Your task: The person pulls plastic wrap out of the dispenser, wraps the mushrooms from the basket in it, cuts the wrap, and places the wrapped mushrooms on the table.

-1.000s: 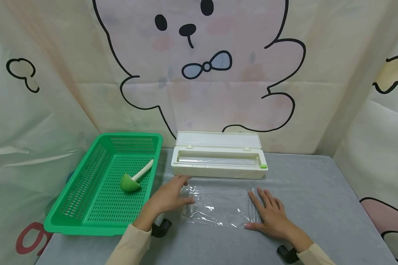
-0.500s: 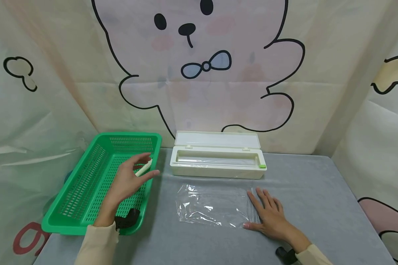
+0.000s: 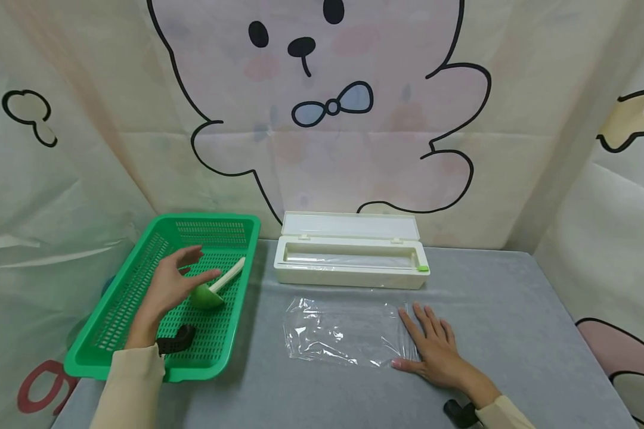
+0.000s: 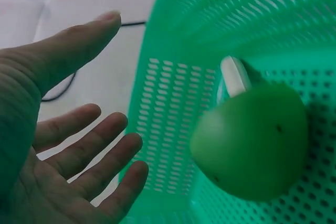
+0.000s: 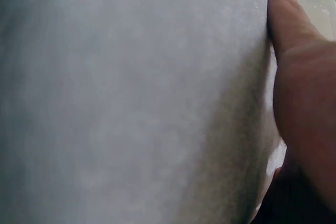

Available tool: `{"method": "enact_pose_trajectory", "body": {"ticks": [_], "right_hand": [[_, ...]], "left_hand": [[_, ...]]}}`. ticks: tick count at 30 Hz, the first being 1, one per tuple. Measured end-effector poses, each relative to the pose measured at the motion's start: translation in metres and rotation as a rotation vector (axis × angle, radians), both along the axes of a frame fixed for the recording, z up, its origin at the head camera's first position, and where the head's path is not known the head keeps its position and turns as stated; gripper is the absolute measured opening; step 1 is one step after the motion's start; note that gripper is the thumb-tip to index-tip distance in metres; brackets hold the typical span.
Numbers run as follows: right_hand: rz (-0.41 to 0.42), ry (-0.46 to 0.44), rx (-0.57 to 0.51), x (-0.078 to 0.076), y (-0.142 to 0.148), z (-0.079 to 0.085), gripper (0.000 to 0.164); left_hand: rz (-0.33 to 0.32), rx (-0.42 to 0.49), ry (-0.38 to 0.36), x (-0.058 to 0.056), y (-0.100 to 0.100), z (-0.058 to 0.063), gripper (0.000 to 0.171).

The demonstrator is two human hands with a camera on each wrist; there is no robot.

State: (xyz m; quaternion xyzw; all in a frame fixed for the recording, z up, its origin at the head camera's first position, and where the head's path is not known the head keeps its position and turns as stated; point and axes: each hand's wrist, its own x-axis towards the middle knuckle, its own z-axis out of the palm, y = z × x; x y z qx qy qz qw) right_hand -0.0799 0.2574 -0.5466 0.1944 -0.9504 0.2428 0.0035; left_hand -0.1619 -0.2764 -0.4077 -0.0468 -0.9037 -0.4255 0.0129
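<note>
Over the green basket (image 3: 163,372) hangs my left hand (image 3: 166,283), thumb and fingers spread apart with nothing between them. Beside it in the basket lies a ladle (image 3: 206,298) with a green bowl and a white handle leaning toward the basket's right side. In the left wrist view the ladle's bowl (image 4: 252,145) is to the right of the loosely extended fingers (image 4: 107,163), apart from them. My right hand (image 3: 434,354) rests on the right end of a clear plastic sheet (image 3: 335,333) lying flat on the table, its fingers spread.
Behind the sheet stands a white cling film box (image 3: 354,277) with its lid raised against the back curtain and a small green piece at its right end. The grey table (image 3: 494,310) extends to the right of my right hand.
My left hand has left the sheet's left end, passed over the ladle handle and moved further left over the basket. The ladle stays in place. My right hand keeps its place on the sheet.
</note>
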Motion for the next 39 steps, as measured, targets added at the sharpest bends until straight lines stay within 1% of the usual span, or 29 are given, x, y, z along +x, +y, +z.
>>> {"method": "enact_pose_trajectory", "body": {"ticks": [4,7,10,14,19,24,28,30,33,39], "right_hand": [[0.001,-0.025,-0.002,0.000,0.000,0.001,0.101],[0.000,-0.043,0.015,0.000,-0.001,0.002,0.102],[-0.003,-0.056,0.018,0.000,-0.001,0.003,0.103],[-0.003,-0.036,-0.001,0.000,-0.002,0.004,0.103],[0.009,0.005,-0.036,0.002,-0.003,0.005,0.100],[-0.009,-0.016,0.003,0.000,-0.002,0.002,0.103],[-0.019,-0.034,0.027,0.000,0.000,-0.001,0.104],[-0.016,-0.022,0.002,0.001,-0.001,0.001,0.103],[-0.019,-0.021,-0.005,0.002,-0.004,0.005,0.101],[-0.036,-0.073,0.055,-0.001,-0.001,0.001,0.106]], "left_hand": [[0.005,-0.037,-0.039,-0.001,-0.007,-0.006,0.084],[-0.003,-0.071,-0.066,-0.004,-0.010,-0.008,0.087],[-0.015,-0.080,-0.100,-0.006,-0.013,-0.010,0.089],[-0.034,-0.091,-0.138,-0.010,-0.017,-0.013,0.091],[-0.058,-0.119,-0.154,-0.015,-0.018,-0.015,0.092],[-0.081,-0.137,-0.150,-0.018,-0.019,-0.015,0.091],[-0.097,-0.136,-0.158,-0.021,-0.019,-0.018,0.091],[-0.102,-0.136,-0.179,-0.022,-0.019,-0.020,0.093],[-0.116,-0.139,-0.219,-0.023,-0.021,-0.024,0.096],[-0.149,-0.131,-0.286,-0.023,-0.024,-0.029,0.099]]}}
